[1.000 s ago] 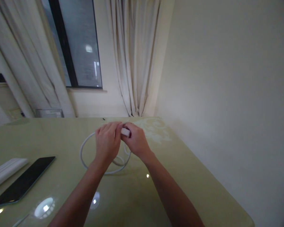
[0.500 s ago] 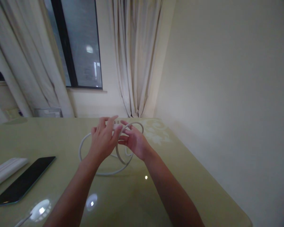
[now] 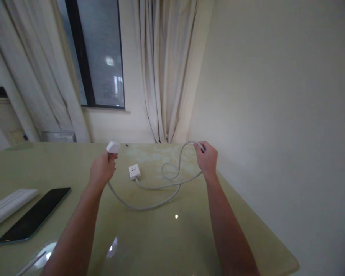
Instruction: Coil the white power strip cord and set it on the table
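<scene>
My left hand (image 3: 102, 170) is closed around the cord end of a white plug (image 3: 113, 147), whose blocky head sticks up above the fingers. From beneath this hand a pale grey power cord (image 3: 149, 208) sags in a wide curve over the table. My right hand (image 3: 207, 158), raised on the right, pinches a bend of the same cord. Between the hands the cord crosses itself and makes a small loop. A white socket block (image 3: 134, 172) at one end of the cord lies on the table, its outlet holes showing, nearer my left hand.
The glossy greenish table (image 3: 149, 245) runs along the wall (image 3: 276, 115) on the right. At left lie a dark tablet (image 3: 34, 214) and a long white object (image 3: 11, 205). A thin pale stick or cable (image 3: 31, 263) is at lower left. Curtains (image 3: 166, 76) hang behind.
My hands were close together over the coiled cord; now they are wide apart, left and right. The cord is spread between them and the socket block shows on the table.
</scene>
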### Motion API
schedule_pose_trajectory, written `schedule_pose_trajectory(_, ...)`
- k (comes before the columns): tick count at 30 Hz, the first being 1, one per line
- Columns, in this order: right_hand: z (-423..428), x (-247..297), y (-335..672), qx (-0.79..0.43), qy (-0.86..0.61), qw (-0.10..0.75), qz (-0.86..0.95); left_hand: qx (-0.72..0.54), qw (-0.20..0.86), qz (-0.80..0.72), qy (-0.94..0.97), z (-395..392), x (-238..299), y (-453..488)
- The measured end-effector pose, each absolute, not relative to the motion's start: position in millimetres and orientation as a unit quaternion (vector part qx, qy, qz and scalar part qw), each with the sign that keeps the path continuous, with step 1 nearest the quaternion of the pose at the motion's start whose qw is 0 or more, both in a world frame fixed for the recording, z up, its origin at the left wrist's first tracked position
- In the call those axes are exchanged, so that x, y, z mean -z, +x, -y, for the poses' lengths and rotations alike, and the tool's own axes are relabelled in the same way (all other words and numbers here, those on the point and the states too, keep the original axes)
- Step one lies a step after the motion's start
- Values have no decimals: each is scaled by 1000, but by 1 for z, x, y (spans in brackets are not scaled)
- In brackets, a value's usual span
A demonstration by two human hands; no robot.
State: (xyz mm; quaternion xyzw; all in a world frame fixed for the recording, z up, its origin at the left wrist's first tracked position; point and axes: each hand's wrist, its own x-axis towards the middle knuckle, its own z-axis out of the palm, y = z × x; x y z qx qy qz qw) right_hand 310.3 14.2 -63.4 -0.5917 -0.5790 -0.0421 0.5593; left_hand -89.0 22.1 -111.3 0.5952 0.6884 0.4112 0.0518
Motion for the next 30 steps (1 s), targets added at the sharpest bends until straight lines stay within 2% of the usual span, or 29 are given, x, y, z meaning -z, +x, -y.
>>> schedule_pose_trajectory(2,-20,75,325,30,-600,558,572,-390,85,-704,587,-22,113,-86)
schedule_pose_trajectory(3,-22,80,332,20,-623,531,574,-380,91,-710,586,-22,114,-83)
schedule_pose_trajectory(7,-23,99,365,-10,-734,359,576,-342,116,-709,605,-24,125,-67)
schedule_pose_trajectory(12,-5,119,392,-33,-810,204,549,-290,147,-715,619,-13,161,-38)
schedule_pose_trajectory(16,13,132,396,-33,-805,103,584,-282,147,-730,605,4,184,-17)
schedule_pose_trajectory(22,34,137,356,31,-695,93,712,-268,169,-769,555,0,191,2)
schedule_pose_trajectory(27,60,167,281,-2,-541,102,835,-290,247,-758,530,-10,182,4)
schedule_pose_trajectory(30,76,194,247,-36,-428,157,890,-347,315,-705,532,-3,172,3)
